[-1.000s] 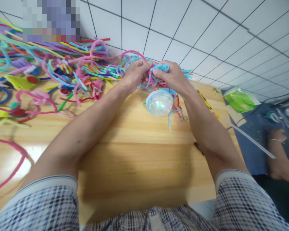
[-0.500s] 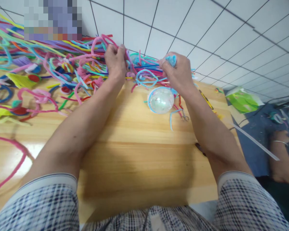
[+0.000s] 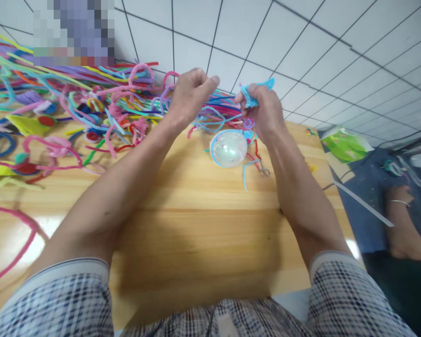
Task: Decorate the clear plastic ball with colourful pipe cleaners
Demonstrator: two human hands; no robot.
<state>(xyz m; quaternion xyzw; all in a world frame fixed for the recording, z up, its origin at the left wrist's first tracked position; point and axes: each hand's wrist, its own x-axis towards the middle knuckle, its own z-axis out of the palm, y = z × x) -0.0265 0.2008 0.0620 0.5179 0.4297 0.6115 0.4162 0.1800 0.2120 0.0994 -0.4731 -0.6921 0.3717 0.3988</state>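
My right hand (image 3: 266, 112) is closed on a light blue pipe cleaner piece (image 3: 250, 97), bunched and twisted, with one end sticking out past the thumb. My left hand (image 3: 192, 93) is raised over the pile of pipe cleaners (image 3: 126, 105), its fingers curled in and the thumb stretched along them. Whatever it pinches, if anything, is hidden from me. Below and between the hands lies a clear, shiny ball (image 3: 228, 149) with a light blue strand around its edge. Behind it are loops of light blue pipe cleaner (image 3: 210, 119).
Small scissors (image 3: 264, 172) lie right of the ball beside red and blue strands. Finished-looking colourful shapes (image 3: 31, 121) crowd the table's left side. A white tiled wall (image 3: 231, 42) borders the back. At right are a green bag (image 3: 345, 144) and another person's arm (image 3: 402, 220).
My left hand has moved right, out of the pink strands and closer to my right hand. The blue piece in my right hand has turned and shows more of its length.
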